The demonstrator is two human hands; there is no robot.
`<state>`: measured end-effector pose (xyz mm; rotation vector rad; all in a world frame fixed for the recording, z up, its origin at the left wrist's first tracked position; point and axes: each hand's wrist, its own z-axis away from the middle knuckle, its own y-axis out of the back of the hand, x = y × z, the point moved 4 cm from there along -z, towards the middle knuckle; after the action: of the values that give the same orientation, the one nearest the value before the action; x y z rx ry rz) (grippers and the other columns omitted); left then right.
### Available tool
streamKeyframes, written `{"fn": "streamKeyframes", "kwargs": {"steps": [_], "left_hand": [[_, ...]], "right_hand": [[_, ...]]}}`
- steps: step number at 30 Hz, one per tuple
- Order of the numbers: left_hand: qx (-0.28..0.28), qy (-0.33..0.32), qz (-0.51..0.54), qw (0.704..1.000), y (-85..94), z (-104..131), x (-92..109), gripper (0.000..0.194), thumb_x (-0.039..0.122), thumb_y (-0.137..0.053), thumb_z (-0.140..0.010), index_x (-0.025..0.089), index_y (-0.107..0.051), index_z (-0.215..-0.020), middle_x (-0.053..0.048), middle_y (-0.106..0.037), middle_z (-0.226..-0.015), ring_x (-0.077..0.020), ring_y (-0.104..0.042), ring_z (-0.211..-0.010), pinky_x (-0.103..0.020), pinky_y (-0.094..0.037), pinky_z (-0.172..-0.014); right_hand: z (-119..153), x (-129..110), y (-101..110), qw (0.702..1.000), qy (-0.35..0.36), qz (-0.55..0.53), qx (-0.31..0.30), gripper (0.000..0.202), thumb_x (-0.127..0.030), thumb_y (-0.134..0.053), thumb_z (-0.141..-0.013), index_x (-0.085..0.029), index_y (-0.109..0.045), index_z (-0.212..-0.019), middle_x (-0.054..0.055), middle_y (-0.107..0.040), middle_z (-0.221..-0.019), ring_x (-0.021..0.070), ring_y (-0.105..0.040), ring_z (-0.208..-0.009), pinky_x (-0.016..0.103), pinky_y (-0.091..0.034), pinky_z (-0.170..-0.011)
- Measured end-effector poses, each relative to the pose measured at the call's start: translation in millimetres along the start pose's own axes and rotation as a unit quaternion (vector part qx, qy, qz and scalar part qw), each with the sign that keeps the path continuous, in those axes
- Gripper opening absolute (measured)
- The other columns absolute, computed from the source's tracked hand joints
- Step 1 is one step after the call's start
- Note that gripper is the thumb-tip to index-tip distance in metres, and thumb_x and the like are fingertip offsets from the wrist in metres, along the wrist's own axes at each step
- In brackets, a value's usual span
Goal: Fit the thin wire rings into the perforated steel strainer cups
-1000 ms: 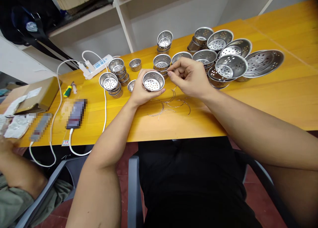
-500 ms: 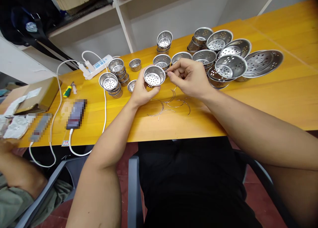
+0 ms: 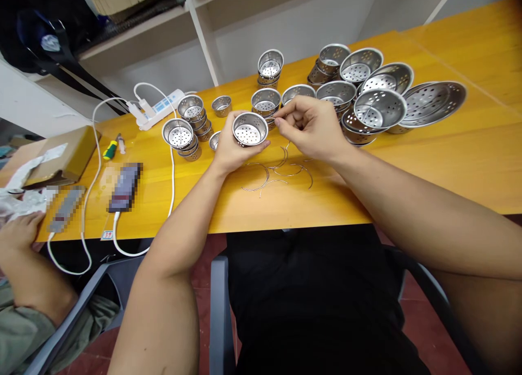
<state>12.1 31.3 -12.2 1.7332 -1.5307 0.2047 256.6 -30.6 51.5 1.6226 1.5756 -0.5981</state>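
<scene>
Held in my left hand (image 3: 233, 149) is a small round perforated metal cup (image 3: 250, 130), its open top tilted toward me. The thumb runs along the near side and the fingers wrap behind it. Just right of its rim, my right hand (image 3: 308, 122) pinches a thin metal wire between thumb and forefinger; only a tiny bit of it shows. Several loose curved wires (image 3: 291, 173) lie on the table below my hands. Beyond my right hand stand perforated cups, one of them a nearby cup (image 3: 265, 100).
Stacked cups (image 3: 179, 135) stand left, larger perforated bowls (image 3: 379, 111) right. A power strip (image 3: 163, 109), white cables, a phone (image 3: 125, 187), a green-yellow screwdriver (image 3: 110, 150) and a cardboard box (image 3: 67, 160) occupy the left side. Another person's hand (image 3: 20, 231) rests at the far-left edge.
The cup in my left hand has shifted slightly left and down, away from my right fingers, and turned a little. The other person's hand has come up onto the table edge.
</scene>
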Motion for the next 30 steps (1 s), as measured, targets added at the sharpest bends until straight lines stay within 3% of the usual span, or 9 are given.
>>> {"fn": "streamKeyframes", "kwargs": {"steps": [4,8,14,21,30], "left_hand": [[-0.027,-0.015,-0.007,1.0,-4.1,1,-5,0.113,0.089,-0.098,-0.087,0.037,-0.045,-0.174,-0.013,-0.072,-0.162,-0.0353,-0.078,-0.151,-0.062,-0.064,-0.135],[-0.062,-0.013,0.008,0.998,-9.5,1,4,0.108,0.095,-0.084,-0.096,0.038,-0.043,-0.178,-0.013,-0.068,-0.17,-0.0362,-0.074,-0.16,-0.06,-0.063,-0.138],[-0.08,-0.006,0.003,0.997,-16.0,2,18,0.125,0.096,-0.096,-0.082,0.037,-0.041,-0.179,-0.014,-0.067,-0.171,-0.0376,-0.073,-0.161,-0.06,-0.062,-0.14],[-0.053,-0.023,-0.018,0.998,-23.6,2,21,0.107,0.087,-0.095,-0.092,0.035,-0.046,-0.172,-0.013,-0.07,-0.162,-0.035,-0.078,-0.151,-0.06,-0.067,-0.132],[-0.075,-0.032,-0.037,0.996,-26.0,3,22,0.112,0.092,-0.088,-0.095,0.035,-0.039,-0.178,-0.015,-0.063,-0.169,-0.0387,-0.07,-0.161,-0.062,-0.056,-0.142]], "right_hand": [[0,4,0,1.0,-0.004,-0.006,0.001,0.045,-0.073,-0.1,-0.097,-0.033,-0.079,-0.097,0.0,-0.058,-0.07,0.0203,-0.047,-0.062,0.04,-0.041,-0.055],[-1,4,0,1.0,-0.004,-0.002,0.003,0.045,-0.071,-0.1,-0.098,-0.032,-0.079,-0.096,-0.001,-0.056,-0.069,0.0198,-0.046,-0.062,0.039,-0.04,-0.055],[0,5,-1,1.0,-0.007,0.008,0.023,0.042,-0.066,-0.101,-0.098,-0.031,-0.077,-0.093,-0.001,-0.054,-0.067,0.0195,-0.045,-0.062,0.04,-0.04,-0.056],[-1,13,-2,0.999,-0.013,0.028,0.034,0.035,-0.055,-0.102,-0.1,-0.032,-0.076,-0.097,-0.004,-0.05,-0.064,0.0195,-0.045,-0.061,0.04,-0.041,-0.059],[1,15,-5,0.999,-0.022,0.03,0.04,0.03,-0.051,-0.101,-0.101,-0.031,-0.077,-0.102,-0.005,-0.051,-0.066,0.019,-0.046,-0.062,0.038,-0.046,-0.06]]}}
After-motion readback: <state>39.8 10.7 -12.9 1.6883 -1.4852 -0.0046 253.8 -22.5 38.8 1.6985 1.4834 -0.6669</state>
